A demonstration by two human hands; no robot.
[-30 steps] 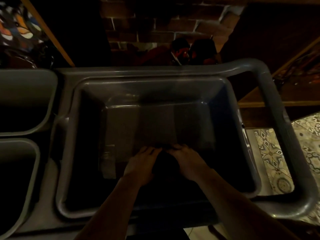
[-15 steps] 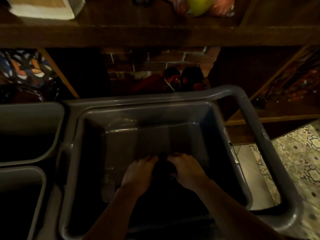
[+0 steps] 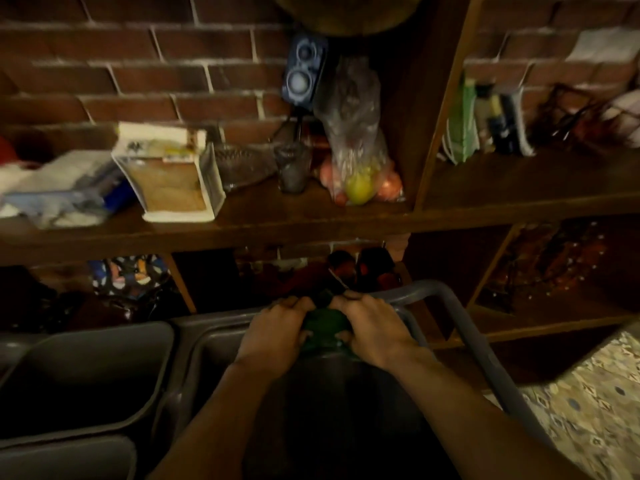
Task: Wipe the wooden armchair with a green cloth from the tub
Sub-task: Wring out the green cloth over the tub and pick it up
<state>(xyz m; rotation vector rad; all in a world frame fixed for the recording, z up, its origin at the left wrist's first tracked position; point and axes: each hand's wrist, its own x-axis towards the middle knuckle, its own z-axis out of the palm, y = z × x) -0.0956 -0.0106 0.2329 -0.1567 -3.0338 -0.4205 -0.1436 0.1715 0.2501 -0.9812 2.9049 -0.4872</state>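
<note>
On my left, grey bins sit beside the tub. My left hand and right hand both have fingers clamped on the bunched green cloth — held between them above the tub — under a cluttered wooden shelf.

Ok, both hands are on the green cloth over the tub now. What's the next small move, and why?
Probably lift the green cloth clear of the grey tub and turn away towards the armchair. The left hand and right hand both have it bunched in their grip above the tub, and no armchair is in view, only shelves and a brick wall.
</note>
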